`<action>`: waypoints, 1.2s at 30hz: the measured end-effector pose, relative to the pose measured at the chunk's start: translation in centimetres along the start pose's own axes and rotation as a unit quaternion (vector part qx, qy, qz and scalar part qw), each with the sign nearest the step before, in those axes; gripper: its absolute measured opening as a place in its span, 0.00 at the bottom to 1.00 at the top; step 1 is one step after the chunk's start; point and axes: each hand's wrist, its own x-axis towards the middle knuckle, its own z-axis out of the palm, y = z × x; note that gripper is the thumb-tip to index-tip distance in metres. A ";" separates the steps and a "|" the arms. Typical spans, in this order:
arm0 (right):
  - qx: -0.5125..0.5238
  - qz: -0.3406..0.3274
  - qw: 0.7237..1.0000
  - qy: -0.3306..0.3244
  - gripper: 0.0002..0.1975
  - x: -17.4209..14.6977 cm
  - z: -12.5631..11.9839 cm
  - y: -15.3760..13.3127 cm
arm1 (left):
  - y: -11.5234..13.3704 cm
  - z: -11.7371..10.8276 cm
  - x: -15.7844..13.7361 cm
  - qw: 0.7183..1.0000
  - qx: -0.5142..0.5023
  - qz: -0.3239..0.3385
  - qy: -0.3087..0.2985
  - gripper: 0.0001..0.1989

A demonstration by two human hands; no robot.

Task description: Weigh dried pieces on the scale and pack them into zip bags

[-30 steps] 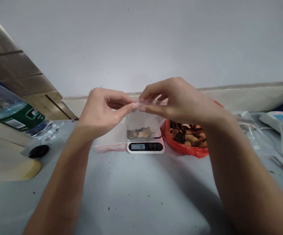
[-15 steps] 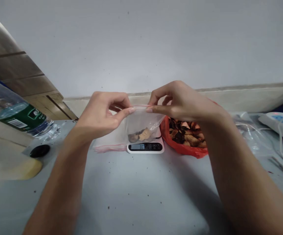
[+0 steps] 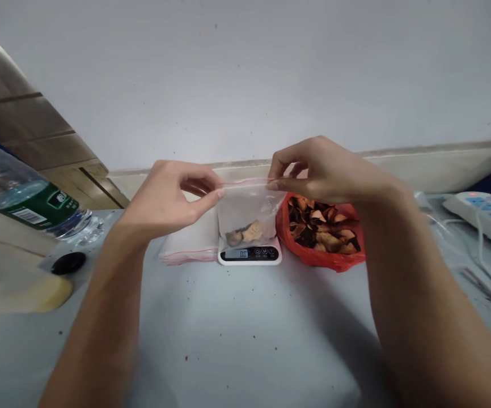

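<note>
A clear zip-lock bag (image 3: 249, 207) hangs upright between my hands, its pink-lined top edge stretched sideways. Pinched at its top left corner is my left hand (image 3: 177, 195), thumb against fingers. My right hand (image 3: 317, 170) grips the top right part the same way. Several dried brown slices (image 3: 248, 231) lie at the bottom of the bag. Just behind and below it is a white digital scale (image 3: 249, 260) reading 0.0; whether the bag touches it I cannot tell. A stack of flat zip-lock bags (image 3: 190, 243) lies left of the scale.
Right of the scale sits a red plastic bag (image 3: 326, 260) full of dried slices (image 3: 330, 232). A large water bottle (image 3: 45, 198), a black lid (image 3: 69, 263) and a cloudy container (image 3: 20, 283) are at the left. A white power strip (image 3: 483, 212) with cables lies far right.
My right hand has slid right along the bag's top edge, and my left hand has shifted slightly left. The top edge is now stretched wider between them.
</note>
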 end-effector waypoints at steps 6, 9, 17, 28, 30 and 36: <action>0.023 0.002 1.000 0.002 0.07 -0.1 0.0 -0.5 | -0.2 0.6 0.2 1.000 -0.008 0.020 0.013 0.10; 0.026 0.005 1.000 -0.004 0.06 -0.1 0.1 -0.6 | -0.2 0.7 0.4 0.999 0.019 0.036 0.013 0.11; -0.019 0.006 0.999 -0.026 0.05 0.2 0.2 0.0 | -0.4 0.3 0.2 0.999 0.033 0.020 0.007 0.12; -0.034 -0.005 0.999 -0.023 0.10 0.3 0.9 -1.3 | -0.6 0.8 0.1 0.992 0.050 0.102 0.057 0.13; -0.015 -0.040 0.999 -0.014 0.11 0.5 1.3 -1.7 | -0.4 0.9 0.1 0.991 0.051 0.110 0.050 0.13; 0.027 -0.118 0.993 -0.004 0.09 1.1 2.2 -1.7 | 0.2 0.8 -0.2 0.991 0.052 0.110 0.056 0.11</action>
